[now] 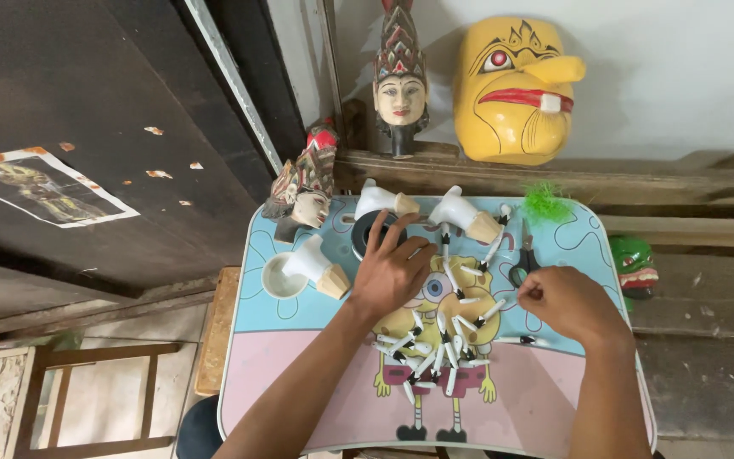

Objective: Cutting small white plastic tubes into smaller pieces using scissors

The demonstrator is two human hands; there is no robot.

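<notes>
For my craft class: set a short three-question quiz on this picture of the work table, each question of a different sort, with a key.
1. True or false: the left hand lies flat on the small table, beside the dark round holder.
2. Multiple choice: what lies heaped between the two hands? A) coins B) small white sticks with dark tips C) beads
3. Fill in: the green-handled scissors lie just beyond the ____ hand.

Key: 1 true; 2 B; 3 right. The right hand is curled, its fingers pinched together; whether it grips a stick cannot be told. On the ledge behind stand a yellow mask and a carved head.
</notes>
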